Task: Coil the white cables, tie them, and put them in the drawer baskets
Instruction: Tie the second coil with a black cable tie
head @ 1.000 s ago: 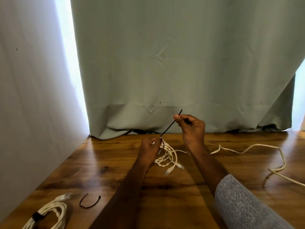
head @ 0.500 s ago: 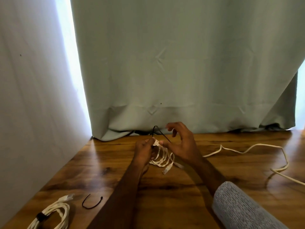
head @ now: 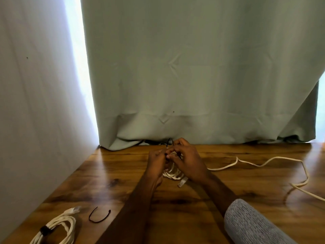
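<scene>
at the frame's centre, the left hand [head: 156, 162] and right hand [head: 189, 160] pinched a thin black tie [head: 169, 142] over a small coiled white cable [head: 173, 174] on the brown wooden table [head: 228, 184]. a tied white cable bundle [head: 58, 228] lay lower left beside a loose black tie [head: 99, 215].

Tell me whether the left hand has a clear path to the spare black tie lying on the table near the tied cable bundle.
Probably yes. The spare black tie lies in the open on the table, with nothing over it. But the left hand is busy gripping the coil and must let go first.
</scene>
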